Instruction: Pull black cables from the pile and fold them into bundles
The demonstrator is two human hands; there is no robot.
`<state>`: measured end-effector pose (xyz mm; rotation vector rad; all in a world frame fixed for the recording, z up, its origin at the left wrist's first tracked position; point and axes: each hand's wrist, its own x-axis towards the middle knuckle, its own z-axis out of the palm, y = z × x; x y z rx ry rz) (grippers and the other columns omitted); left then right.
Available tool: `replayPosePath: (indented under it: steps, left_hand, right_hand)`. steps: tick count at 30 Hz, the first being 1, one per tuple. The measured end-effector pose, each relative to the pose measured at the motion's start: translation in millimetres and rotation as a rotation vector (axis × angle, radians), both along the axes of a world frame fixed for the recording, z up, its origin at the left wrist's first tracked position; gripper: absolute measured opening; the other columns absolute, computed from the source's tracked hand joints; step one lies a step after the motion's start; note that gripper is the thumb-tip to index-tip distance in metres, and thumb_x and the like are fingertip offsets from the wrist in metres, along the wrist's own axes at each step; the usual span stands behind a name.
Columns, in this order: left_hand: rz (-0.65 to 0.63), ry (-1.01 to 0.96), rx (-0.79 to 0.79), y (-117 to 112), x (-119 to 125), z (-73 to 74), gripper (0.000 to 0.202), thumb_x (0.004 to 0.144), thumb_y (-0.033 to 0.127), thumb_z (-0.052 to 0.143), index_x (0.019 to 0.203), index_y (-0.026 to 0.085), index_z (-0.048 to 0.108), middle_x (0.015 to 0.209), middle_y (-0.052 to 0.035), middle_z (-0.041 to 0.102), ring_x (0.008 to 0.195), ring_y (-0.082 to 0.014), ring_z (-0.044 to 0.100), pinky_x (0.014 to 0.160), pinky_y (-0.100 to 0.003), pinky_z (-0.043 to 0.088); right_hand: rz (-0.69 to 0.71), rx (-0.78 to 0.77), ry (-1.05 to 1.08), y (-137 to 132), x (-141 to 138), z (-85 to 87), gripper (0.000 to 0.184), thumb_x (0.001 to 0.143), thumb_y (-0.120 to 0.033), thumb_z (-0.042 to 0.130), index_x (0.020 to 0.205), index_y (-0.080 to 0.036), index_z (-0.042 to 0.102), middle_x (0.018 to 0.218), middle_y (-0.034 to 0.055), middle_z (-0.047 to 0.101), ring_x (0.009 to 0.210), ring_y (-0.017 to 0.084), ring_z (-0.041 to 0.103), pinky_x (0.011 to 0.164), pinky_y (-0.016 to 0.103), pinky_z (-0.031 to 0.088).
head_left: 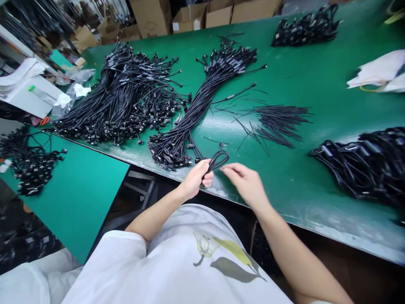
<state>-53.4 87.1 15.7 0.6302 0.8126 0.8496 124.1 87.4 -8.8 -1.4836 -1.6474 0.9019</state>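
As we look down at the green workbench [294,76], our left hand [198,179] is clamped on a looped black cable [220,159] at twelve o'clock. Our right hand [247,185], open and empty, sits just beside it, below a cable bundle [202,110].

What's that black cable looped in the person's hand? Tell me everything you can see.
The black cable is thin and looks like flexible rubber. It is doubled into a narrow loop rising from the left hand, which grips it above the green bench top. The right hand's fingertips are beside it.
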Motion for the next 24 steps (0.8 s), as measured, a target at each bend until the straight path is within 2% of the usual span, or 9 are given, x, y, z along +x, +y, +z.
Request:
replayPosePath:
  steps: [2, 4, 7, 9, 12, 14, 16, 20, 24]
  left_hand:
    - [0.026, -0.012, 0.021, -5.3, 1.9, -4.4, 0.04, 0.086, 0.048, 0.062, 0.109, 0.017, 0.055, 0.061, 0.0082, 0.034, 0.045, -0.0032, 0.026, 0.045, -0.015, 0.022]
    - [0.043, 0.029, 0.093, -7.6, 0.8, -9.2, 0.039, 0.088, 0.048, 0.058, 0.107, 0.014, 0.059, 0.063, 0.007, 0.035, 0.047, -0.0033, 0.026, 0.046, -0.016, 0.023]
    - [0.061, 0.287, 0.318, -7.7, -4.0, -15.2, 0.034, 0.094, 0.042, 0.049, 0.106, 0.014, 0.064, 0.068, 0.003, 0.045, 0.054, -0.0063, 0.037, 0.053, -0.019, 0.035]
    - [0.068, 0.544, 0.519, -6.4, -7.4, -17.9, 0.03, 0.095, 0.034, 0.047, 0.11, 0.016, 0.065, 0.08, -0.002, 0.057, 0.072, -0.0109, 0.052, 0.073, -0.023, 0.045]
    - [-0.036, 0.774, 0.652, -3.5, -12.1, -19.1, 0.028, 0.093, 0.026, 0.045, 0.108, 0.016, 0.067, 0.097, -0.0059, 0.064, 0.095, -0.0167, 0.057, 0.095, -0.031, 0.042]
    - [-0.171, 0.769, 0.577, -2.6, -15.4, -18.2, 0.027, 0.093, 0.025, 0.043, 0.097, 0.014, 0.068, 0.089, -0.0049, 0.064, 0.087, -0.0163, 0.057, 0.088, -0.03, 0.044]
    - [-0.268, 0.69, 0.46, -3.3, -18.4, -17.1, 0.025, 0.093, 0.025, 0.043, 0.089, 0.013, 0.065, 0.076, -0.0011, 0.058, 0.074, -0.0132, 0.052, 0.075, -0.027, 0.043]
    - [-0.307, 0.463, 0.193, -5.5, -20.5, -16.4, 0.023, 0.092, 0.03, 0.05, 0.075, 0.015, 0.054, 0.06, 0.0061, 0.043, 0.057, -0.0072, 0.037, 0.058, -0.023, 0.032]
    - [-0.306, 0.316, -0.036, -5.1, -18.4, -12.3, 0.04, 0.082, 0.05, 0.064, 0.067, 0.015, 0.049, 0.06, 0.0069, 0.041, 0.054, -0.005, 0.035, 0.054, -0.022, 0.028]
  right_hand:
    - [0.063, -0.009, 0.077, -8.0, -23.0, -4.7, 0.028, 0.091, -0.039, 0.05, 0.082, -0.017, 0.066, 0.075, 0.0026, 0.068, 0.064, 0.014, 0.06, 0.061, 0.027, 0.046]
    - [0.104, 0.096, 0.044, -13.2, -32.5, -4.4, 0.024, 0.093, -0.032, 0.049, 0.084, -0.016, 0.065, 0.077, 0.003, 0.066, 0.064, 0.013, 0.058, 0.061, 0.025, 0.045]
    - [0.137, 0.452, -0.323, -16.8, -29.4, 5.1, 0.02, 0.095, -0.023, 0.049, 0.089, -0.016, 0.066, 0.081, 0.0047, 0.066, 0.07, 0.014, 0.056, 0.065, 0.026, 0.042]
    - [0.172, 0.723, -0.614, -15.7, -23.4, 13.6, 0.019, 0.094, -0.016, 0.049, 0.088, -0.015, 0.067, 0.079, 0.0055, 0.065, 0.069, 0.015, 0.054, 0.065, 0.029, 0.039]
    - [0.336, 1.049, -0.824, -10.0, -16.4, 23.8, 0.022, 0.092, -0.008, 0.046, 0.091, -0.012, 0.068, 0.093, 0.0102, 0.068, 0.083, 0.018, 0.056, 0.074, 0.031, 0.041]
    - [0.489, 1.135, -0.849, -6.1, -14.1, 28.7, 0.029, 0.092, -0.006, 0.04, 0.097, -0.009, 0.068, 0.111, 0.0148, 0.066, 0.104, 0.022, 0.055, 0.088, 0.035, 0.041]
    - [0.591, 1.138, -0.882, -3.1, -13.5, 33.3, 0.033, 0.092, -0.006, 0.036, 0.097, -0.007, 0.069, 0.113, 0.0169, 0.065, 0.11, 0.026, 0.053, 0.093, 0.039, 0.04]
    - [0.697, 1.177, -1.026, 0.4, -15.2, 42.6, 0.038, 0.087, -0.002, 0.033, 0.095, -0.009, 0.069, 0.095, 0.0156, 0.065, 0.092, 0.027, 0.056, 0.086, 0.041, 0.042]
    - [0.749, 1.258, -1.24, -0.6, -16.2, 43.6, 0.037, 0.083, 0.0, 0.035, 0.091, -0.009, 0.07, 0.08, 0.013, 0.059, 0.076, 0.025, 0.052, 0.076, 0.041, 0.043]
